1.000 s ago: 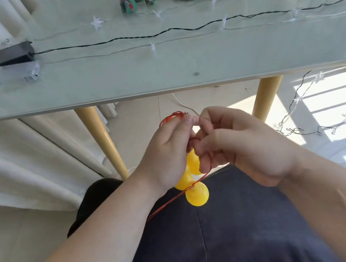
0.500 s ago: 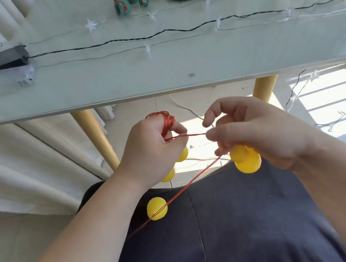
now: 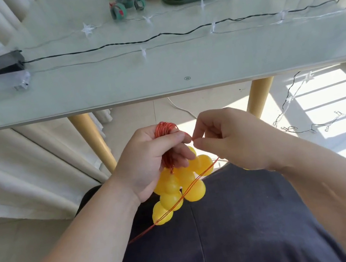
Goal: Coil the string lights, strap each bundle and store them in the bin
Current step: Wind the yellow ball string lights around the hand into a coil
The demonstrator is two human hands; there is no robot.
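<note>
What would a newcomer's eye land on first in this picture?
A cluster of bright yellow plastic balls hangs at centre under the left hand, which grips a coil of thin red wire. The right hand pinches its loose strand; beyond, a black light string crosses the glass table.

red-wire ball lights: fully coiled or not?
Partly. Left hand grips the wound red bundle above yellow balls; right hand pinches a loose strand trailing over the lap.

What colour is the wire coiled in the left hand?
Orange-red; the wire shows best in the head view.
</note>
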